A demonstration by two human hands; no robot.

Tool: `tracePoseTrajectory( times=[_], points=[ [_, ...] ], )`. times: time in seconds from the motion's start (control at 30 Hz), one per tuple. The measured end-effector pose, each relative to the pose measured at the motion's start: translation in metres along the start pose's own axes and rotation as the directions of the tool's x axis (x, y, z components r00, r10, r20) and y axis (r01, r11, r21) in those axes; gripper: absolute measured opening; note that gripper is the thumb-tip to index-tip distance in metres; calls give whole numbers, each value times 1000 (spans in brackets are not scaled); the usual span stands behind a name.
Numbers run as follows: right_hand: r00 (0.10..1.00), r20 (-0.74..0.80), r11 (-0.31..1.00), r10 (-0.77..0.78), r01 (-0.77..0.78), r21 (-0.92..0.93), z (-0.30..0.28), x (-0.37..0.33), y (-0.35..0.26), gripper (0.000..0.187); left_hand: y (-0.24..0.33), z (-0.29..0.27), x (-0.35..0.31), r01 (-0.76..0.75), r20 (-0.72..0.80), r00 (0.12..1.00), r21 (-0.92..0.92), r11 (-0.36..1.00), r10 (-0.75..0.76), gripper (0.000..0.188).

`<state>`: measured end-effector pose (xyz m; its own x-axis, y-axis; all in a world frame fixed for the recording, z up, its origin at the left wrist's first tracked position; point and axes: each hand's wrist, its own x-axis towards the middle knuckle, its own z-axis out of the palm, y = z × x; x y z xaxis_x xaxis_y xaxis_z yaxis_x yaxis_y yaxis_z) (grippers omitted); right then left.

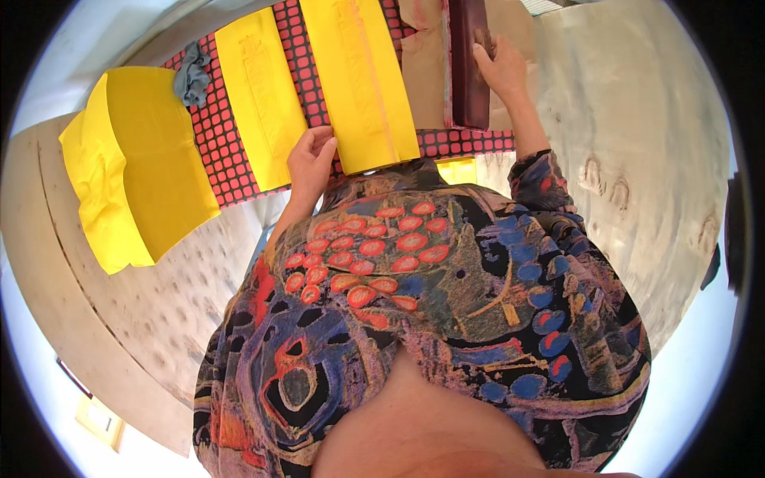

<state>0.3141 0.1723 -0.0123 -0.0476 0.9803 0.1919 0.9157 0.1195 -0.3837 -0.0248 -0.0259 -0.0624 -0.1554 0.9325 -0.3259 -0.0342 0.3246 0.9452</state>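
My right hand [504, 72] is closed at the upper right, its thumb and fingers around a brown handle-like piece [481, 40]. Beneath it lies a long, dark red frame [467, 99] with brown paper [425, 84] along its side. My left hand [311, 155] rests with fingers loosely stretched between two flat yellow pieces, touching the edge of the wider piece [358, 88]. To its left lies the narrower yellow piece [259, 95]. Both bear faint printed marks. Under them spreads a red-and-black patterned cloth [219, 147].
At the far left, a larger yellow sheet [159, 151] lies bent and creased over the edge of the cloth. A crumpled grey-blue rag [191, 74] sits beside it. The pale worktop [637, 159] extends to the right, with smudged marks.
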Motion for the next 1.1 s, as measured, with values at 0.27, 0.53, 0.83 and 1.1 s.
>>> tracePoseTrajectory(
  times=[0.27, 0.53, 0.83, 1.1],
  points=[
    [998, -43, 981, -45, 36, -191, 26, 2, 2, 41, -1, 0, 7, -19, -21, 1000, 51, 999, 20, 22],
    [993, -96, 988, -65, 50, -149, 1, -18, -31, 45, -16, 6, 8, -2, -76, 997, 121, 993, 12, 22],
    [954, 298, 928, 2, -113, 355, 43, -78, -81, 36, -9, 9, 12, -14, -95, 995, 138, 990, 28, 19],
    [936, 351, 919, 0, -138, 370, 52, -85, -85, 31, -3, 12, 14, 32, -47, 999, 197, 980, -23, 21]
  ],
)
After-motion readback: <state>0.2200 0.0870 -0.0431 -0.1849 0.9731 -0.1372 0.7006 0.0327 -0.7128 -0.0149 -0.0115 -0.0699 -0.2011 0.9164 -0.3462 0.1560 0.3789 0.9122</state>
